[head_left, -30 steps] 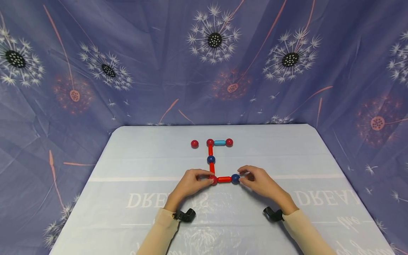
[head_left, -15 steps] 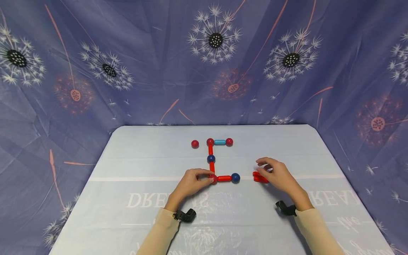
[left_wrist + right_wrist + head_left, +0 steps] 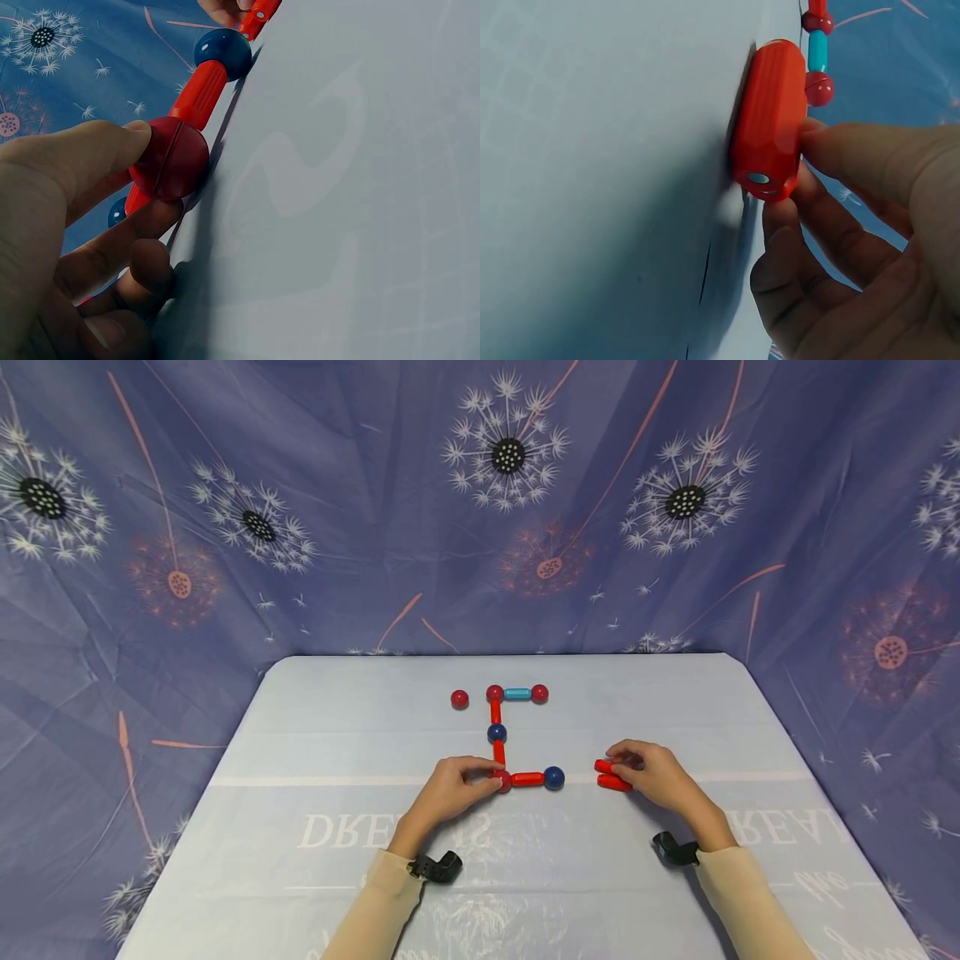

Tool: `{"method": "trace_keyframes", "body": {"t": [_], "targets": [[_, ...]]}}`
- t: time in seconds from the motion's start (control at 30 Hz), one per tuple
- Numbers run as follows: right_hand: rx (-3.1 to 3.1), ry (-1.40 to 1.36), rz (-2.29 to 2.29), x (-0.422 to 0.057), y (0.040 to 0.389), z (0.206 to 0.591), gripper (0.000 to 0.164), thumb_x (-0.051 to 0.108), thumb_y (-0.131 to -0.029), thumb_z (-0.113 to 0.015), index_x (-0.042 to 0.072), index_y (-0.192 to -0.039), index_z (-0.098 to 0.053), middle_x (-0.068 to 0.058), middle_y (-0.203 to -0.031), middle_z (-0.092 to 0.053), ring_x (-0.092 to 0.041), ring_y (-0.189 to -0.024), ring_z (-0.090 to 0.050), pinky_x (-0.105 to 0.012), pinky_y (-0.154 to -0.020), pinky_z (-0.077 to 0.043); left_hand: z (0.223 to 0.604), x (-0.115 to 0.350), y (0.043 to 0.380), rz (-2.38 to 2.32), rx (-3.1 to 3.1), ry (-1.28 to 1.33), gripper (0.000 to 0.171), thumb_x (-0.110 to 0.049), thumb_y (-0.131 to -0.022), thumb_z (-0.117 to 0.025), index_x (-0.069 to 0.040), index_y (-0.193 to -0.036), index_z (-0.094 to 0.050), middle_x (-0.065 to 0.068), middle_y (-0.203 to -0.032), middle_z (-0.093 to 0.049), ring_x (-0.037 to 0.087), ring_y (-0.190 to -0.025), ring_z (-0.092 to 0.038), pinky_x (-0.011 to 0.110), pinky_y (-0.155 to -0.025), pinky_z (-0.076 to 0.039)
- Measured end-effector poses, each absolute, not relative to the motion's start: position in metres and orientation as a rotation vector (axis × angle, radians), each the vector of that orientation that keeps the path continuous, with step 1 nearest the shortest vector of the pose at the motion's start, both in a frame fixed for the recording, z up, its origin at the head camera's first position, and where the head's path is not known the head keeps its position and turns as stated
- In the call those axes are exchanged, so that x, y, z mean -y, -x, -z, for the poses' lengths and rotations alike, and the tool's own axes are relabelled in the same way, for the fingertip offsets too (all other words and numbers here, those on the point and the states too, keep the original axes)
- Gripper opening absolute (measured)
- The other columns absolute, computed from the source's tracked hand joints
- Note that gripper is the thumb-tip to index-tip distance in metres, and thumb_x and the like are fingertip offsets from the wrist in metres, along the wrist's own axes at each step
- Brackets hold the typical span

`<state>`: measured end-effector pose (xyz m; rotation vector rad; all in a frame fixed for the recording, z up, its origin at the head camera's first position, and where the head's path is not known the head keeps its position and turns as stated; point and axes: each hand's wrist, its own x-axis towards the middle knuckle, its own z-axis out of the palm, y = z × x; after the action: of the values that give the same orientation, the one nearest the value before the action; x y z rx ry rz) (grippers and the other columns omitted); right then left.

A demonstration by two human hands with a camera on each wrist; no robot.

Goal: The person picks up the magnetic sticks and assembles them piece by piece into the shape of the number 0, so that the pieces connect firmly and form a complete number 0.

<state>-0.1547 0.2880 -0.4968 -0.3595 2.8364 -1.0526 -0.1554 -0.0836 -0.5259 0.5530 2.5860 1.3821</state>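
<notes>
Across table (image 3: 337,727): four red balls (image 3: 184,161), five red rods (image 3: 615,783).

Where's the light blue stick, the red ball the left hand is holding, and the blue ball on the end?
Light blue stick (image 3: 517,694): head view, middle of its length.
Held red ball (image 3: 178,159): left wrist view, its middle, by the seam.
Blue end ball (image 3: 554,777): head view, its middle.

Glossy balls (image 3: 554,778), smooth plastic-looking rods (image 3: 528,779), creased cloth backdrop (image 3: 420,527)
</notes>
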Motion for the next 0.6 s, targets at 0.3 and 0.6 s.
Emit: {"method": "trace_keyframes", "body": {"t": [0.3, 0.6], "targets": [[-2.795, 0.383, 1.01, -0.286, 0.164, 0.501, 0.024, 0.009, -0.094, -0.072, 0.01, -0.118, -0.072, -0.008, -0.104, -0.071, -0.021, -0.091, -0.066, -0.035, -0.078, -0.054, 0.525, 0.083, 0.155, -1.387, -2.585, -0.547, 0.022, -0.029, -0.092, -0.077, -0.027, -0.114, -0.079, -0.006, -0.112, -0.075, 0.004, -0.054, -0.045, 0.022, -0.052, -0.04], [-2.801, 0.443, 0.951, -0.28, 0.171, 0.501, 0.032, 0.012, -0.096, -0.07, 0.009, -0.128, -0.069, -0.01, -0.105, -0.069, -0.021, -0.089, -0.061, -0.037, -0.077, -0.053, 0.525, 0.084, 0.155, -1.396, -2.583, -0.552, 0.022, -0.029, -0.092, -0.077, -0.028, -0.114, -0.079, -0.007, -0.111, -0.076, 0.004, -0.055, -0.046, 0.022, -0.052, -0.041]]}}
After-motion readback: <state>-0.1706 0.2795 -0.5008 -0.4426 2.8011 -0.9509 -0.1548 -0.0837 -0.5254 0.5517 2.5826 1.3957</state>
